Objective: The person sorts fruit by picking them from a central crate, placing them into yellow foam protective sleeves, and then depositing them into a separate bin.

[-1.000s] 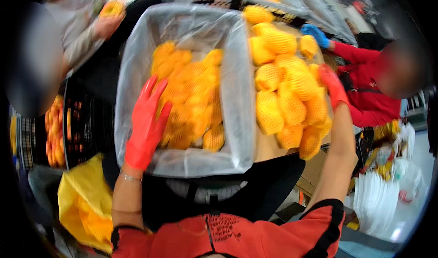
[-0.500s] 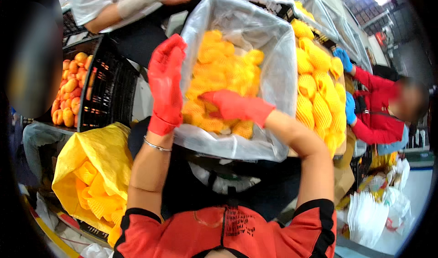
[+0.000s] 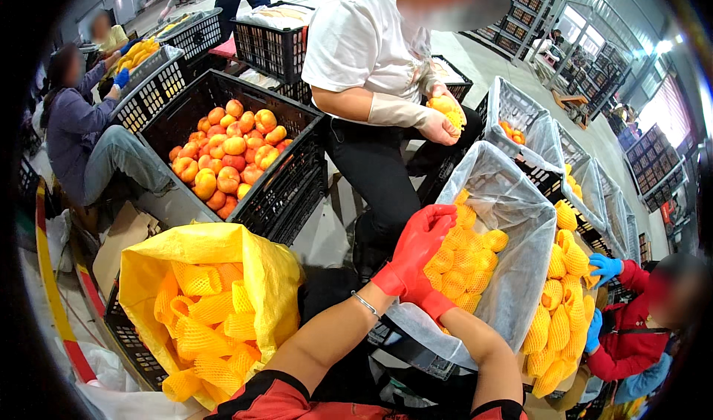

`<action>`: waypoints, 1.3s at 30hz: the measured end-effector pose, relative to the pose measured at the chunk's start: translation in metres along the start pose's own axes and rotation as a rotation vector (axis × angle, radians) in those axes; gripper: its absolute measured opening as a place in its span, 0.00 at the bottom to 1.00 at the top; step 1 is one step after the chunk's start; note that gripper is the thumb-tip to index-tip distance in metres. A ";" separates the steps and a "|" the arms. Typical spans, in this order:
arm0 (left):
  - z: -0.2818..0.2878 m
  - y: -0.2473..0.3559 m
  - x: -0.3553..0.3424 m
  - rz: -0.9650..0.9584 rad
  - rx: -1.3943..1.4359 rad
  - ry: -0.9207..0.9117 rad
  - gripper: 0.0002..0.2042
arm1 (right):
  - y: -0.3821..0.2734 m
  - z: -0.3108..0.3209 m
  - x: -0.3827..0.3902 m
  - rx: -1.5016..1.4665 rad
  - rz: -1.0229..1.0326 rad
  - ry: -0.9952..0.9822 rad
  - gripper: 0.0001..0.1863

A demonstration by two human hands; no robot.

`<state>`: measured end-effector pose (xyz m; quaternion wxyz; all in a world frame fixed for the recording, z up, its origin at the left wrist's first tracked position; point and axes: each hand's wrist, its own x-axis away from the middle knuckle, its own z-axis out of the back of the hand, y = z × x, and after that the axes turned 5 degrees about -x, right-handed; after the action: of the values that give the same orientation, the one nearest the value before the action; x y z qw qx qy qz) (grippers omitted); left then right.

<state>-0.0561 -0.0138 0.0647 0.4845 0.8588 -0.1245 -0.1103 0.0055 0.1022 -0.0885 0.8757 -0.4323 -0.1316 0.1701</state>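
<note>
Both my hands wear red rubber gloves, at the near left side of a crate lined with clear plastic [image 3: 520, 301]. In this crate lie several fruits in yellow foam nets [image 3: 464, 260]. My left hand [image 3: 420, 249] is raised over the crate's left rim, its fingers curled together; whether they hold anything is hidden. Below it, my right hand [image 3: 432, 298] is bent toward the nets at the near left corner, and its fingers are hidden behind the left hand. On my left wrist is a silver bangle [image 3: 365, 303].
An open yellow sack [image 3: 278, 279] of empty foam nets [image 3: 212, 327] stands at left. Behind it, a black crate [image 3: 286, 178] holds peaches [image 3: 230, 149]. A person in white [image 3: 356, 56] sits opposite; another in red [image 3: 627, 331] works at right by netted fruit [image 3: 561, 308].
The view has swung left and up, so the crate now appears lower and farther right. My right hand has drawn back from the middle of the nets to beneath my left.
</note>
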 end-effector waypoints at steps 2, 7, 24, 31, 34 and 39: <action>-0.007 0.001 -0.002 -0.015 -0.064 -0.040 0.14 | -0.037 0.020 -0.004 0.047 -0.111 -0.113 0.24; -0.009 -0.010 -0.005 -0.022 -0.116 -0.070 0.14 | -0.061 0.038 -0.009 0.190 -0.234 -0.271 0.23; -0.017 0.008 -0.003 0.145 -0.092 -0.175 0.16 | -0.017 0.015 -0.006 0.500 -0.137 -0.195 0.27; -0.021 0.011 -0.001 0.146 -0.157 -0.187 0.18 | -0.011 0.010 0.001 0.557 -0.142 -0.189 0.28; -0.024 0.017 0.001 0.197 -0.120 -0.224 0.18 | -0.008 0.019 0.010 0.591 -0.159 -0.229 0.29; -0.025 0.004 0.004 0.079 -0.255 -0.228 0.17 | -0.008 0.034 0.022 0.618 -0.229 -0.304 0.30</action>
<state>-0.0447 0.0026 0.0807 0.5762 0.7668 -0.1973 -0.2028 0.0143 0.1309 -0.0600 0.9488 -0.0995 -0.2501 0.1650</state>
